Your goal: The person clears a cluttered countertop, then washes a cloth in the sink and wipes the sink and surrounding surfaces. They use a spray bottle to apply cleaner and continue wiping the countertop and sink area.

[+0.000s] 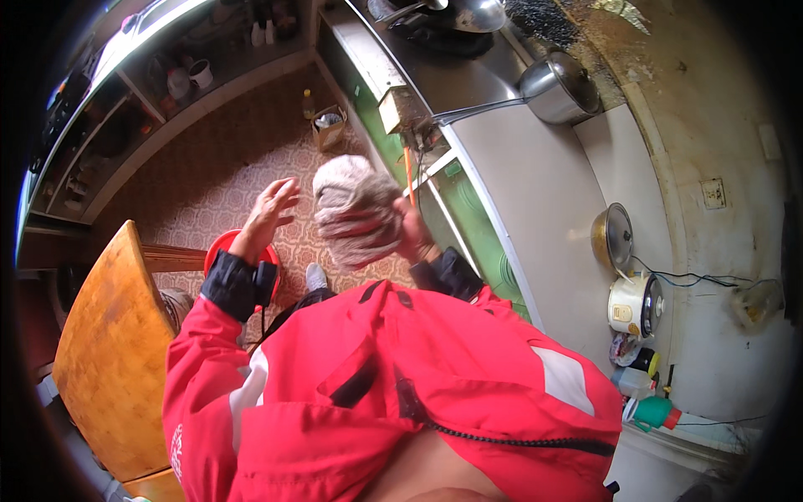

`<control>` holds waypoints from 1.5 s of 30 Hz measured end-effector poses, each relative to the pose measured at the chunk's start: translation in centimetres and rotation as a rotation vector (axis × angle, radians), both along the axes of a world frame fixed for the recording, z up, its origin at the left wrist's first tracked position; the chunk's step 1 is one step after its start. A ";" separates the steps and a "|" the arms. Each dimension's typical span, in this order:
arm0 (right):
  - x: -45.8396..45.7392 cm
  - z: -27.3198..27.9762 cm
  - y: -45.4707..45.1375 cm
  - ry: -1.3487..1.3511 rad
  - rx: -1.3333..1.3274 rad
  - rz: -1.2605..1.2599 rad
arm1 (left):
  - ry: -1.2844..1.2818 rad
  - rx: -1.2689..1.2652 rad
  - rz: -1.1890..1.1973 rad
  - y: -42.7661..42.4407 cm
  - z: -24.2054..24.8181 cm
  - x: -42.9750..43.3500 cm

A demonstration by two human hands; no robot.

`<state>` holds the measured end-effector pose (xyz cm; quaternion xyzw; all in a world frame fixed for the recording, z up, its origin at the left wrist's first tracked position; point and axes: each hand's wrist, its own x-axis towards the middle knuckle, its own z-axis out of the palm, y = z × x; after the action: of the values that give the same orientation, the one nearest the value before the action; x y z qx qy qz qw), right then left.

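Observation:
A crumpled greyish-pink cloth [357,216] is bunched in my right hand [414,233], which grips its right side in front of my red jacket. To the left of the cloth, my left hand [268,213] is raised with its fingers apart and nothing in it. A gap separates that hand from the cloth. Below my left wrist, partly hidden by the sleeve, a red plastic basin [221,243] shows near the patterned floor [301,235].
A wooden table [113,364] stands at left. The counter [533,188] on the right carries a steel pot [560,88], a rice cooker [630,305] and a lidded golden pot [605,235]. A cardboard box [329,135] and a bottle [308,105] stand on the floor ahead.

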<state>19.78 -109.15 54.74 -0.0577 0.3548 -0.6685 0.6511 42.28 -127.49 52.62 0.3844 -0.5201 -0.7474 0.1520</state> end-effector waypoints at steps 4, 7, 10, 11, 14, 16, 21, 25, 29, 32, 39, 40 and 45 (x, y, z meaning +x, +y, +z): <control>-1.0 1.0 -3.8 -0.139 -0.306 0.073 | 0.504 0.727 -0.190 -1.8 -1.2 -4.3; -0.8 0.7 -4.9 0.789 0.290 -0.073 | 0.539 0.544 -0.214 -1.9 -0.6 -7.9; -0.1 0.7 -4.8 0.993 0.315 -0.334 | 0.335 0.450 -0.172 -1.9 -0.6 -9.8; 0.0 1.0 -4.1 0.897 0.169 -0.396 | 0.265 0.267 -0.175 -1.7 -0.8 -10.3; -0.1 1.3 -3.9 1.453 0.107 -0.163 | 0.252 0.602 -0.116 -1.0 -0.8 -12.7; -0.6 1.3 -4.2 1.676 0.142 -0.111 | 0.257 0.459 -0.281 -0.5 0.1 -14.5; -5.4 1.8 -4.2 1.352 0.288 -0.283 | 0.205 0.351 -0.759 -2.0 4.3 -16.8; -12.8 4.4 -3.2 1.171 0.063 -0.325 | 0.458 0.316 -0.933 -7.0 5.4 -18.6; -24.2 7.9 -4.3 1.214 0.071 -0.452 | 0.268 0.272 -0.701 -13.6 4.5 -19.1; -32.3 7.8 -7.2 1.243 0.158 -0.581 | 0.230 0.245 -0.488 -17.5 3.5 -17.0; -29.6 1.0 -22.6 1.753 0.293 -0.232 | 0.060 0.234 0.032 -26.2 2.3 -8.2; -26.0 0.2 -25.2 1.851 0.339 -0.064 | 0.028 0.233 0.100 -27.3 2.3 -7.0; -13.5 0.2 -28.9 1.280 0.027 0.369 | 0.031 0.193 0.224 -33.2 0.3 -2.0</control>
<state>6.31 -138.06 54.98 -0.4947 0.6640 -0.3752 0.4167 40.32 -160.65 52.90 0.4413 -0.3973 -0.7781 0.2047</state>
